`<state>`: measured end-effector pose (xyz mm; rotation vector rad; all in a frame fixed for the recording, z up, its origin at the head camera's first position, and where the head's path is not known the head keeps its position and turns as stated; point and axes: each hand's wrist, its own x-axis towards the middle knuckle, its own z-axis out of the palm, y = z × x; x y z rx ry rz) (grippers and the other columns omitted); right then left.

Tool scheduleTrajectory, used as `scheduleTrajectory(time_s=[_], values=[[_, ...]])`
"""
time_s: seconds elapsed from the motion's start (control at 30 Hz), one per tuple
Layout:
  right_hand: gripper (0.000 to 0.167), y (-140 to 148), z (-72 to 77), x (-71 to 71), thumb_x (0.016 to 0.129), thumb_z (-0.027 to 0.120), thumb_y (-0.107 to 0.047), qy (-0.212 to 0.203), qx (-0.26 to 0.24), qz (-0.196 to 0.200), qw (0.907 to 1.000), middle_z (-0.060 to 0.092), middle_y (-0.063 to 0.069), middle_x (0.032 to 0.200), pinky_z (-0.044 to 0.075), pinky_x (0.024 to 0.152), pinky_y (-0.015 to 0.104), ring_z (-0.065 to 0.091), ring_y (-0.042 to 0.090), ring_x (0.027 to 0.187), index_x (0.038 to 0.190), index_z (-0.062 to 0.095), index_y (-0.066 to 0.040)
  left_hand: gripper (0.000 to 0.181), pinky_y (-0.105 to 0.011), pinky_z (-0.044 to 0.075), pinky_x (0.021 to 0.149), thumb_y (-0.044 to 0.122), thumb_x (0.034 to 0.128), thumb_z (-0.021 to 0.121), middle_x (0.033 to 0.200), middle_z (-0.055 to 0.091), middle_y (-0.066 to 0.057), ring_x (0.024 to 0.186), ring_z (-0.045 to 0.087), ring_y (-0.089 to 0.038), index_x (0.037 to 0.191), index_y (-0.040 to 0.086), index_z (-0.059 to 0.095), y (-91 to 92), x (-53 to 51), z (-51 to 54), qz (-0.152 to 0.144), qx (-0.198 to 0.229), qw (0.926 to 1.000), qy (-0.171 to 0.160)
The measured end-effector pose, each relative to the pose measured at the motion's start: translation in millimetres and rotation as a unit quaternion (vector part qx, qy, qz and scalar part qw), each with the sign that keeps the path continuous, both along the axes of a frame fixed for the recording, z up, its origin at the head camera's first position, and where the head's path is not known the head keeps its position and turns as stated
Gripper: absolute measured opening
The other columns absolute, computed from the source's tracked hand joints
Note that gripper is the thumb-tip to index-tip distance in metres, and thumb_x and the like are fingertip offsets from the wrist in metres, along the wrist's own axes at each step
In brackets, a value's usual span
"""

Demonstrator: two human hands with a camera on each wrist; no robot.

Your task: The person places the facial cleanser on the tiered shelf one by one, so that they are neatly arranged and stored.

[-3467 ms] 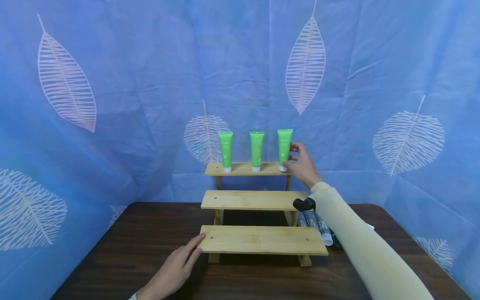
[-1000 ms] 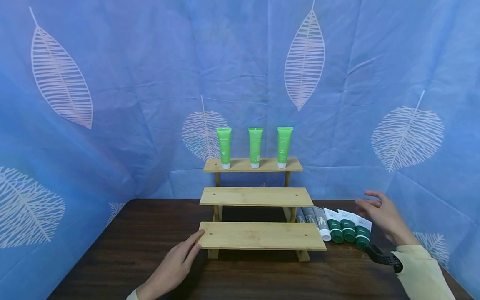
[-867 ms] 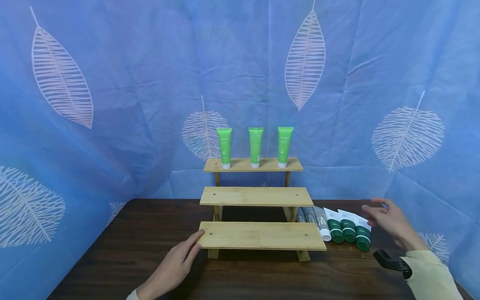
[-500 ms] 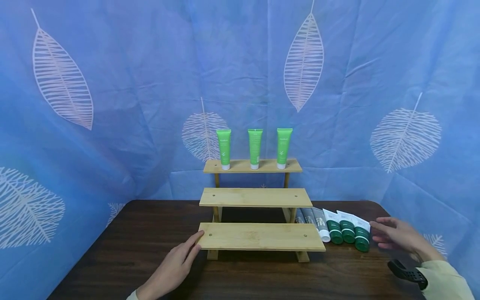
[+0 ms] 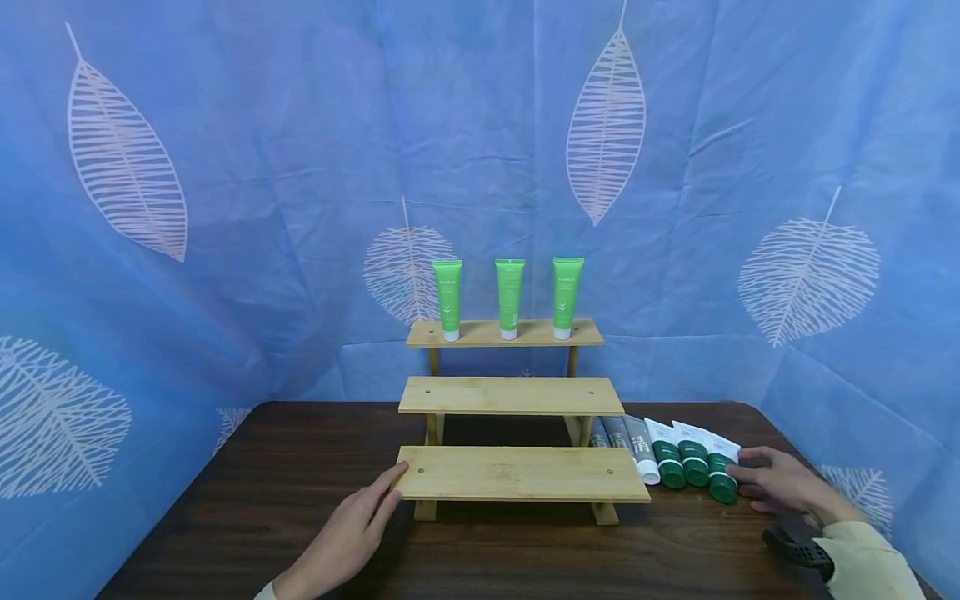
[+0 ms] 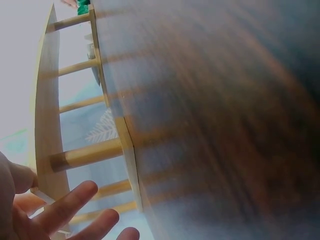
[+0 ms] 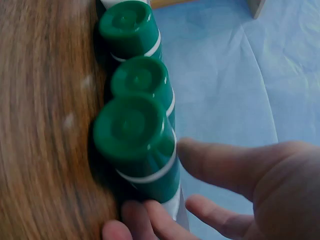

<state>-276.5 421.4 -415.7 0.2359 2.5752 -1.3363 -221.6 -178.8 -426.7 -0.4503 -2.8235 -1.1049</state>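
Observation:
A three-tier wooden display stand [image 5: 510,475] stands mid-table. At the left end of its lowest shelf, my left hand [image 5: 341,533] holds the corner with thumb and index finger; the other fingers are spread loosely in the left wrist view. My right hand [image 5: 787,483] is at the rightmost of three white tubes with green caps [image 5: 723,483]. In the right wrist view its thumb [image 7: 215,162] lies along one side of that tube [image 7: 132,132] and the fingers reach round the other; the tube lies on the table.
Three bright green tubes [image 5: 509,296] stand on caps along the top shelf. Several grey tubes [image 5: 641,450] lie at the stand's right, partly hidden by it. A blue leaf-print curtain [image 5: 300,208] hangs behind and beside the dark wooden table [image 5: 225,517].
My right hand left the rightmost green tube on the top shelf, swung right and down, and reached the rightmost green-capped tube. My left hand stayed at the lowest shelf.

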Motion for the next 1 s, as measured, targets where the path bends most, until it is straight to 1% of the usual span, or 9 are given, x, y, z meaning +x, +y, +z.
scheduleTrajectory(time_s=[0.07,0.1,0.33,0.43,0.53,0.73,0.87,0.93,1.0], values=[[0.079,-3,0.0,0.0,0.102,0.065,-0.031,0.005,0.013,0.003,0.9999,0.044,0.046,0.134,0.061,0.081,0.042,0.068,0.034,0.106,0.143,0.023,0.022,0.051,-0.055,0.049,0.103,0.041,0.1091,0.047,0.151,0.053,-0.015,0.133,0.056,-0.030,0.153,0.016,0.047,0.0,0.0,-0.4,0.001,0.000,1.0000,-0.001],[0.079,-4,0.0,0.0,0.102,0.065,-0.030,0.008,0.014,0.000,0.9999,0.043,0.046,0.134,0.061,0.081,0.042,0.068,0.034,0.106,0.143,0.023,0.023,0.051,-0.055,0.049,0.104,0.041,0.1090,0.047,0.151,0.053,-0.015,0.133,0.056,-0.030,0.154,0.016,0.047,0.0,0.0,-0.6,0.002,0.000,1.0000,-0.002],[0.081,-10,-2.3,-1.6,0.100,0.067,-0.027,0.021,-0.001,-0.023,0.9995,0.045,0.047,0.129,0.062,0.080,0.038,0.070,0.023,0.096,0.143,0.020,0.024,0.051,-0.055,0.048,0.104,0.041,0.1088,0.048,0.152,0.052,-0.014,0.134,0.055,-0.030,0.154,0.017,0.047,0.2,-0.5,-1.1,0.003,0.002,1.0000,-0.005],[0.082,-12,-3.5,-2.2,0.101,0.066,-0.027,0.024,-0.002,-0.026,0.9994,0.043,0.048,0.131,0.062,0.079,0.036,0.069,0.020,0.093,0.145,0.018,0.023,0.051,-0.055,0.048,0.104,0.041,0.1090,0.047,0.152,0.052,-0.014,0.134,0.055,-0.030,0.154,0.016,0.047,0.1,-0.6,-1.6,0.002,0.001,1.0000,-0.003],[0.081,-13,-5.1,-3.3,0.101,0.066,-0.030,0.034,0.004,-0.026,0.9991,0.042,0.047,0.132,0.061,0.076,0.035,0.068,0.017,0.091,0.147,0.020,0.020,0.051,-0.055,0.049,0.104,0.041,0.1092,0.047,0.152,0.052,-0.014,0.134,0.055,-0.031,0.154,0.016,0.047,-0.1,-0.4,-2.1,0.002,-0.001,1.0000,0.000],[0.075,-14,-8.2,-4.6,0.102,0.064,-0.032,0.044,0.015,-0.018,0.9988,0.037,0.048,0.137,0.062,0.076,0.037,0.065,0.026,0.099,0.147,0.026,0.015,0.051,-0.055,0.049,0.103,0.041,0.1094,0.046,0.151,0.053,-0.015,0.133,0.056,-0.031,0.154,0.016,0.046,0.5,0.6,-1.4,0.001,-0.004,1.0000,0.003],[0.074,-16,-2.2,-3.3,0.102,0.065,-0.030,0.057,0.012,-0.023,0.9981,0.042,0.047,0.136,0.062,0.075,0.038,0.066,0.023,0.094,0.146,0.027,0.015,0.050,-0.056,0.048,0.104,0.038,0.1098,0.047,0.151,0.053,-0.016,0.133,0.056,-0.032,0.154,0.015,0.046,1.4,0.8,-0.8,0.002,-0.006,1.0000,0.002],[0.073,-19,4.6,-2.4,0.102,0.064,-0.030,0.069,0.010,-0.026,0.9972,0.043,0.047,0.136,0.062,0.075,0.038,0.067,0.019,0.092,0.147,0.027,0.015,0.049,-0.056,0.048,0.104,0.037,0.1100,0.047,0.152,0.052,-0.015,0.134,0.056,-0.031,0.154,0.015,0.046,1.7,0.9,-0.6,0.004,-0.007,1.0000,0.001],[0.074,-23,13.0,-2.0,0.103,0.062,-0.032,0.087,0.008,-0.028,0.9958,0.042,0.048,0.137,0.062,0.075,0.038,0.068,0.018,0.091,0.147,0.026,0.015,0.049,-0.056,0.048,0.105,0.036,0.1099,0.048,0.152,0.052,-0.015,0.134,0.056,-0.031,0.154,0.015,0.047,1.7,0.8,-0.6,0.007,-0.009,0.9999,0.000]])
